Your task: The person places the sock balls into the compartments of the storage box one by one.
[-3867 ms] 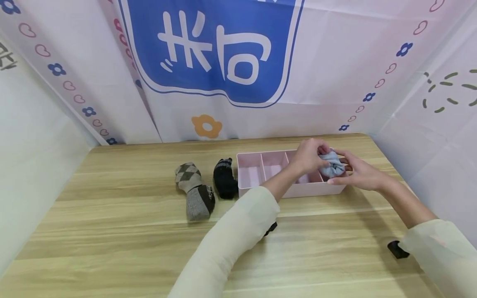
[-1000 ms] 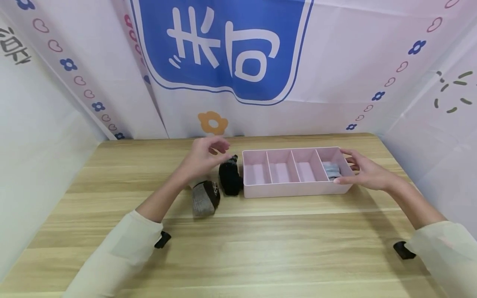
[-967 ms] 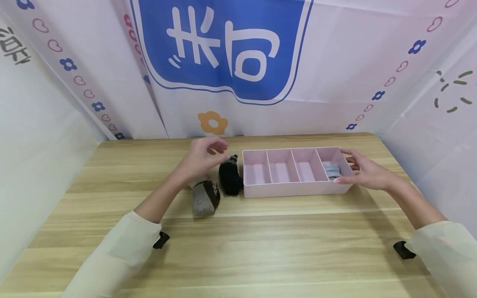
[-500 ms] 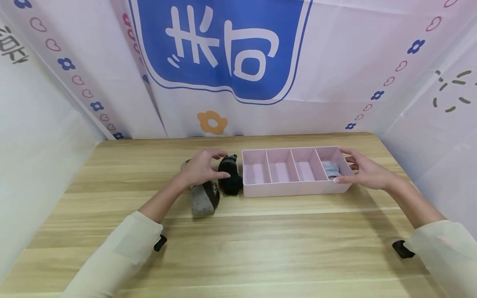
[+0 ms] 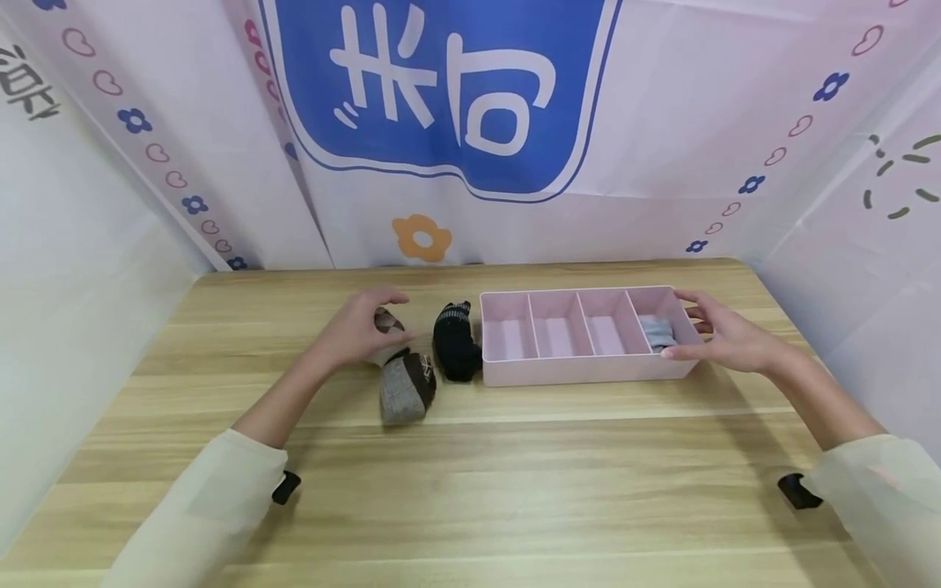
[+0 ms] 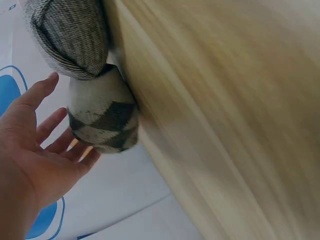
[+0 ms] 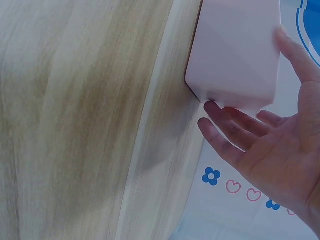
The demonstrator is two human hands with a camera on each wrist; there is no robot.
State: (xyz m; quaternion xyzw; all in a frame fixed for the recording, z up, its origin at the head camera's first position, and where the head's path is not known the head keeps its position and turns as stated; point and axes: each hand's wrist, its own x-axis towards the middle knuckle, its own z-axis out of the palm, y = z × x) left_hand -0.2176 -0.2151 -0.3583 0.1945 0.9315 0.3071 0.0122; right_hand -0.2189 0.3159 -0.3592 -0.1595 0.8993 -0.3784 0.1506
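Observation:
My left hand [image 5: 356,328] is beside a rolled beige-and-brown argyle sock [image 5: 391,321], thumb and fingers spread around its far end. In the left wrist view the fingers [image 6: 60,141] lie along the argyle sock's side, uncurled. A grey rolled sock with a dark brown part [image 5: 403,394] lies against its near end. My right hand [image 5: 728,333] rests at the right end of a pink divided box [image 5: 581,371], thumb at the front corner, relaxed fingertips against the end wall. In the rightmost compartment sits a light blue rolled cloth item [image 5: 657,331].
A black rolled sock [image 5: 456,343] with a patterned cuff lies right at the box's left end. The other box compartments show bare pink floors. Fabric screens [image 5: 662,122] stand behind and beside the wooden table [image 5: 515,490].
The blue item, earlier between both hands, now sits in the box. My left hand went left to the socks, passed over the black one, then drew back left to the argyle sock.

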